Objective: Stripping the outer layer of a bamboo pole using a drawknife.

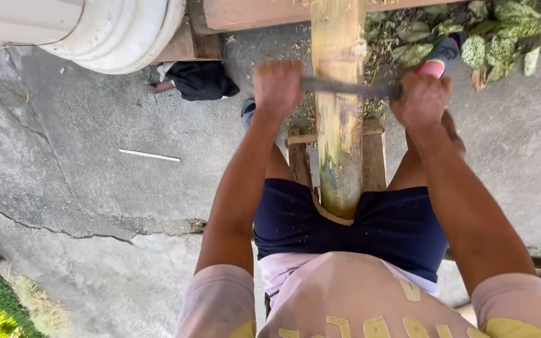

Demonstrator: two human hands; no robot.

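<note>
1. Concrete ground [95, 125]: grey, cracked, carrying everything in view. A long crack runs across its near left part. The widest open room lies to the left of the person, where only small items lie.
2. Bamboo pole [339, 119]: yellowish, with scraped green patches, running from the far edge of the ground back to the person's lap, its near end lodged between the thighs against the dark blue shorts [389, 225]. Judged so held to brace it against a pull toward the body.
3. White drum [114, 28]: large, rounded, at the far left corner, well apart from the pole.
4. Wooden bench frame [370, 159]: slats showing on both sides under the pole, apparently supporting it and the sitter.
5. Leafy plants [496, 37]: green and speckled, at the far right edge, close beside the pole; little free room on that side.
6. Dark cloth bundle [200, 80]: lying near the drum.
7. Metal blade [352, 87]: dark, narrow, laid crosswise on the pole just below a node, one end in each fist, likely so both arms can draw it evenly.
8. Left hand [277, 84]: fingers wrapped tight round the blade's left end, left of the pole.
9. Right hand [422, 99]: closed in a fist round the blade's right end, right of the pole.
10. Foot in grey-and-pink sock [439, 56]: beyond the right hand, by the plants.
11. White stick [149, 154]: thin, lying alone on the open left ground.
</note>
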